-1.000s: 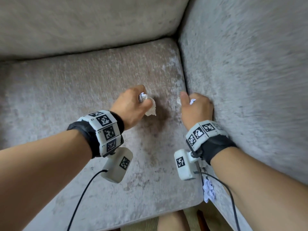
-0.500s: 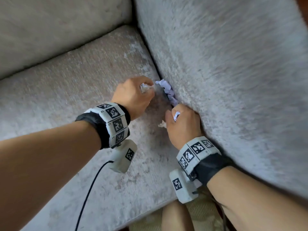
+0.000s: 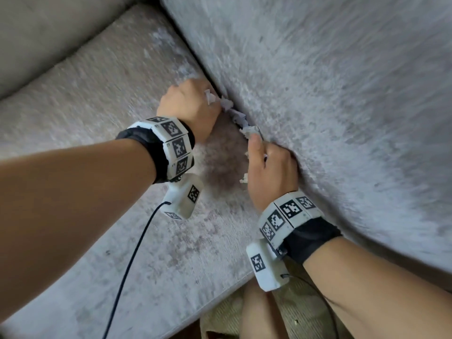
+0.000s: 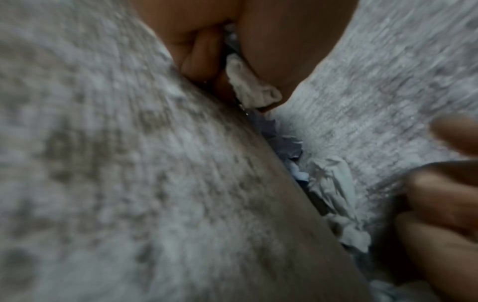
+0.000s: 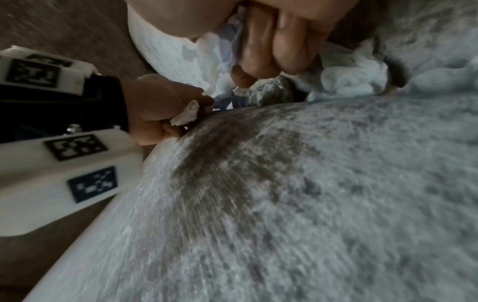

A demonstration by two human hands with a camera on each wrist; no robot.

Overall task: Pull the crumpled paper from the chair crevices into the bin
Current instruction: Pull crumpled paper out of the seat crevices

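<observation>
Crumpled white and pale-lilac paper (image 3: 238, 116) is wedged along the dark crevice between the seat cushion (image 3: 97, 113) and the chair's right arm (image 3: 330, 94). My left hand (image 3: 193, 104) is curled at the crevice's upper stretch and grips a white paper wad (image 4: 248, 85) in its fist. My right hand (image 3: 266, 165) sits lower on the same crevice, fingers curled round more crumpled paper (image 5: 227, 51), thumb pointing up toward the wedged pieces. More paper (image 4: 333, 188) lies in the gap between the two hands. No bin is in view.
The chair's back cushion (image 3: 61, 33) runs across the upper left. The seat's front edge (image 3: 220, 294) is at the bottom, with my knee (image 3: 256, 311) and a woven mat below it. A black cable (image 3: 132, 260) hangs from my left wrist unit.
The view has swung left and closer to the chair arm. Both hands, each still clutching paper, have moved up to the crevice, where more wedged paper now shows between them.
</observation>
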